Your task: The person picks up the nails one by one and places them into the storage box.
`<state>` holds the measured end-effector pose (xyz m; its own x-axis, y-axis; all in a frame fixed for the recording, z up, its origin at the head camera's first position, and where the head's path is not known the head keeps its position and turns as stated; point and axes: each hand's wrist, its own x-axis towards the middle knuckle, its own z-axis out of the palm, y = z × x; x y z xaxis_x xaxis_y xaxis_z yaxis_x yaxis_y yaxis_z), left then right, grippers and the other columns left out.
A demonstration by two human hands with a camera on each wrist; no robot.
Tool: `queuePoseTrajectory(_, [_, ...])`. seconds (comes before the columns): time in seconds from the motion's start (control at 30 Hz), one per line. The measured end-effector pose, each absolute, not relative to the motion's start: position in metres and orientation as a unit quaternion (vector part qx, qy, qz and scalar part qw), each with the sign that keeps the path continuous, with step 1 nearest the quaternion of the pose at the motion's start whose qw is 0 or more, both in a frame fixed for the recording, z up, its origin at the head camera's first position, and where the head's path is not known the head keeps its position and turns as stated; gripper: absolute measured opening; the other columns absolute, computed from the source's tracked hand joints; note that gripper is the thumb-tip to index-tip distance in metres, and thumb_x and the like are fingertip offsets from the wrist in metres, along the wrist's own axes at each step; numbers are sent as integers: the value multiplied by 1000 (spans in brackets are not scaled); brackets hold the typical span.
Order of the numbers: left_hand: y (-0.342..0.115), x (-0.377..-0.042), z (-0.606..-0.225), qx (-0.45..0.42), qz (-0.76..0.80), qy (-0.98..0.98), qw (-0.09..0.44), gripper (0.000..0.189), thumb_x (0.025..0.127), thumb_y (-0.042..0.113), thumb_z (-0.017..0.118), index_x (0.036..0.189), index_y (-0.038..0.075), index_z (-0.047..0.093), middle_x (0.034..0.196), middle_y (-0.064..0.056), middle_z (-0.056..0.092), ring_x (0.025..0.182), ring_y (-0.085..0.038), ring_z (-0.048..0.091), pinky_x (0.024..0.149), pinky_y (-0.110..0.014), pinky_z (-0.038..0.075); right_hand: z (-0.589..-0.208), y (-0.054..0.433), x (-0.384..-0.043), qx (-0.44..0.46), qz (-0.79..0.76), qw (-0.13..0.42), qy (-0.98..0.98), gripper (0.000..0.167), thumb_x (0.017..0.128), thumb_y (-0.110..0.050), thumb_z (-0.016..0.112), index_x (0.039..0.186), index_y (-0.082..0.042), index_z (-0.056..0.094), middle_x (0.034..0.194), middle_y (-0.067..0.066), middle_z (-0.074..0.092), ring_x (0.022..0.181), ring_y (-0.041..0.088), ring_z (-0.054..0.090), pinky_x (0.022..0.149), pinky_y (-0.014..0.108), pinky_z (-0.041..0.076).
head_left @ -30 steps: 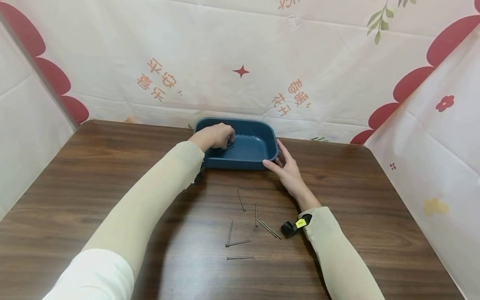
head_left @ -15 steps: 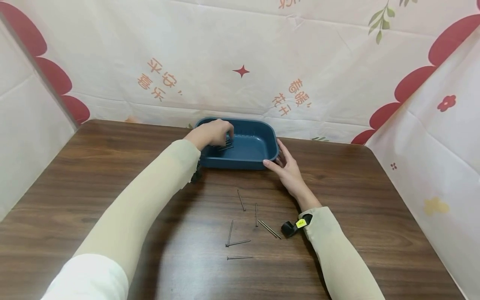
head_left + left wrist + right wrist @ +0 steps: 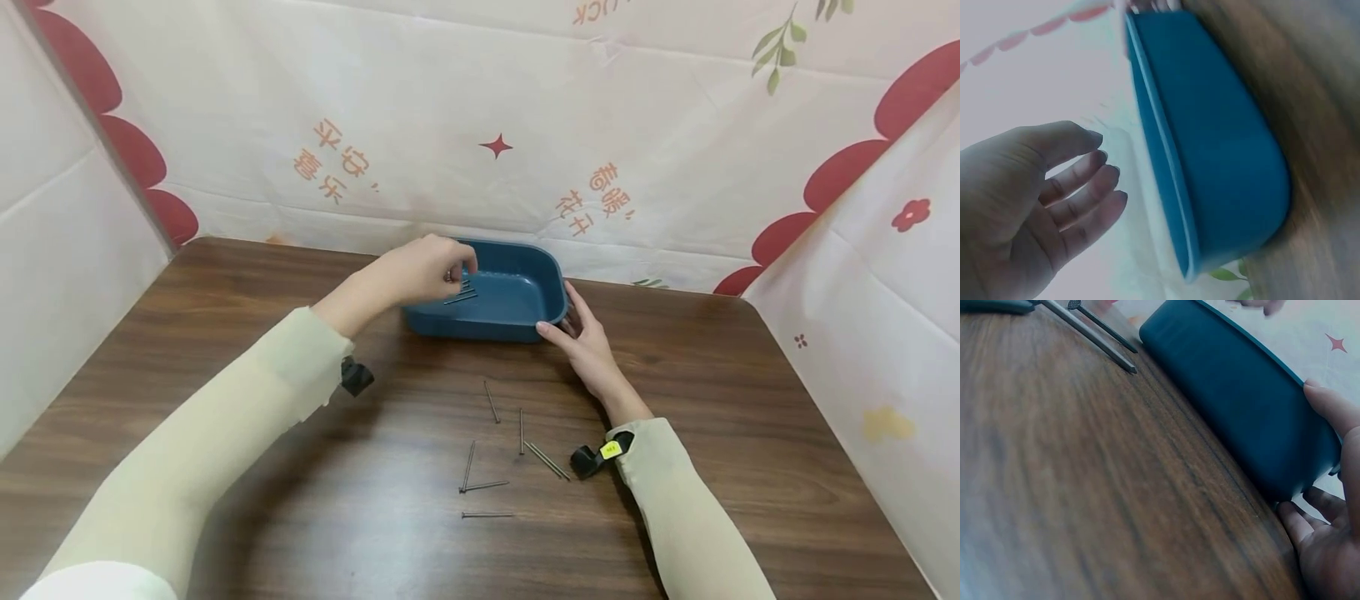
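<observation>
A blue plastic bin (image 3: 483, 327) stands at the back of the table, with several nails (image 3: 461, 298) lying in its left part. Above the bin's left end is my left hand (image 3: 422, 271), its fingers loosely bent; the left wrist view shows nothing between the thumb and fingers (image 3: 1088, 209). My right hand (image 3: 592, 350) grips the bin's front right corner. In the right wrist view its thumb (image 3: 1329, 403) lies on the rim and the other fingers reach round the end wall. Several more nails (image 3: 487, 515) lie scattered on the table in front of the bin.
The brown wooden table (image 3: 360, 500) backs onto a printed white cloth (image 3: 420, 100), and cloth also hangs along the sides. Black wrist cameras (image 3: 587, 461) sit at both sleeves, the right one close to a pair of nails (image 3: 547, 461).
My left hand has risen from inside the bin and drawn back to the left, uncovering more of the nails there. The right hand keeps its grip on the corner.
</observation>
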<state>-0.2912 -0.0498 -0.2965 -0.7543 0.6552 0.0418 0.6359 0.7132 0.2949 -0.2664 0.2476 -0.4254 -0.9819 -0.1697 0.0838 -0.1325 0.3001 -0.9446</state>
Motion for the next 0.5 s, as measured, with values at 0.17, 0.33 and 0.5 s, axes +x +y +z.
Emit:
queuePoseTrajectory(0.17, [-57, -256, -295, 361, 156, 919, 8, 23, 97, 10, 60, 118, 9, 68, 100, -7, 68, 81, -18, 59, 76, -34, 51, -424, 248, -267, -92, -586, 16, 805, 85, 96, -27, 69, 163, -32, 16, 169, 0, 23, 156, 21, 26, 126, 44, 25])
queuePoseTrajectory(0.33, [-60, -232, -301, 375, 170, 911, -7, 19, 96, 11, 64, 114, 9, 69, 100, -5, 69, 75, -15, 57, 73, -31, 51, -424, 248, -266, -87, -587, 17, 805, 86, 96, -27, 69, 163, -31, 16, 169, 0, 22, 156, 21, 25, 126, 44, 24])
queuePoseTrajectory(0.5, [-61, -216, -310, 398, 212, 892, 6, 16, 94, 12, 68, 110, 11, 69, 94, -1, 68, 76, -12, 58, 73, -28, 50, -424, 245, -266, -89, -586, 20, 805, 86, 96, -27, 69, 163, -31, 15, 169, -1, 22, 156, 20, 24, 126, 43, 24])
